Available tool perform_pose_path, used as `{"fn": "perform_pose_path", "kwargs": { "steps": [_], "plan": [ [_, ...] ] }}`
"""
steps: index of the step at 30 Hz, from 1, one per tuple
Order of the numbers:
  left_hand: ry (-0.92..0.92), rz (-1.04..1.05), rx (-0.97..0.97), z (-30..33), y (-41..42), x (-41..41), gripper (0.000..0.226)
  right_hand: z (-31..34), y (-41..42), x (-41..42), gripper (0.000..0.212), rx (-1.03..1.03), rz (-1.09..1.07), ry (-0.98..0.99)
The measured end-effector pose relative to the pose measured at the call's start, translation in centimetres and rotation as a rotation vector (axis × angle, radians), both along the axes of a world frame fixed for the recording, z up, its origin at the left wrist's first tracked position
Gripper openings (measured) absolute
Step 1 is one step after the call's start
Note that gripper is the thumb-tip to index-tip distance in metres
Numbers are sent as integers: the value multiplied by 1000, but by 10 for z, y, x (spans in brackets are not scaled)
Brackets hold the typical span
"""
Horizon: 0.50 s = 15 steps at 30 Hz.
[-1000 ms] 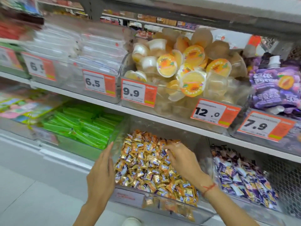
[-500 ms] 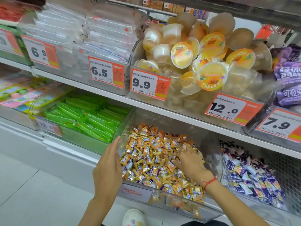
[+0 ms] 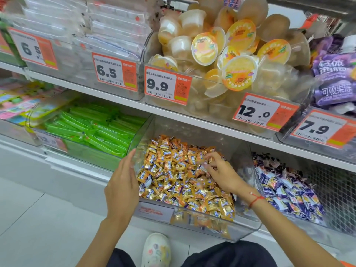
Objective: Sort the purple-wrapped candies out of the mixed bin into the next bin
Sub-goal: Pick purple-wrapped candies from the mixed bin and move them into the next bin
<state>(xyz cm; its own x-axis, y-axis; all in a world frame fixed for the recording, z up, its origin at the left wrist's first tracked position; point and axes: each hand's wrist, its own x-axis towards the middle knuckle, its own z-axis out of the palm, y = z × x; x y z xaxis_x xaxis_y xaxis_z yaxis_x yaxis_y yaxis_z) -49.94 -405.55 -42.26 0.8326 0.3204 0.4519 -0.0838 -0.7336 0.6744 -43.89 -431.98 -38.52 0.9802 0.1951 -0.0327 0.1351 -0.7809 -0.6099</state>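
The mixed bin (image 3: 248, 231), a clear plastic bin on the lower shelf, is heaped with small candies (image 3: 179, 176) in orange and gold wrappers, some with purple or blue showing on them. The left hand (image 3: 123, 185) rests flat against the bin's left wall, fingers straight and together, holding nothing. The right hand (image 3: 221, 173) is down on the heap toward the back right of the bin, its fingers bent and spread over the candies; whether they pinch one is too blurred to tell. A red string (image 3: 255, 200) circles the right wrist. Just to the right, touching the mixed bin's side, stands the next bin (image 3: 317, 234), filled with purple-wrapped candies (image 3: 289, 189). To the left sits a bin of green packets (image 3: 96, 130). The upper shelf (image 3: 119, 99) carries jelly cups (image 3: 231, 53) behind orange price tags (image 3: 167, 87). A white shoe (image 3: 156, 249) shows on the floor below.
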Motion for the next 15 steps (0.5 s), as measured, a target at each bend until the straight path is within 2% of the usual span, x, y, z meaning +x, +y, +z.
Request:
{"fn": "perform_pose_path", "kwargs": {
  "steps": [4,8,9,12,13,15],
  "plan": [
    [5,9,-1,0,0,0,44,3,-7,10,40,83,-35,100],
    [13,19,0,0,0,1,43,9,21,0,22,46,195,274],
    [17,26,-4,0,0,1,43,6,32,-2,19,-25,268,263],
    [26,26,-9,1,0,-1,43,-20,57,3,37,-489,386,81],
    [27,25,-6,1,0,-2,43,-24,63,7,40,-564,378,23],
    [34,24,-3,2,0,-2,42,-30,67,14,36,-584,344,-21]
  ]
}}
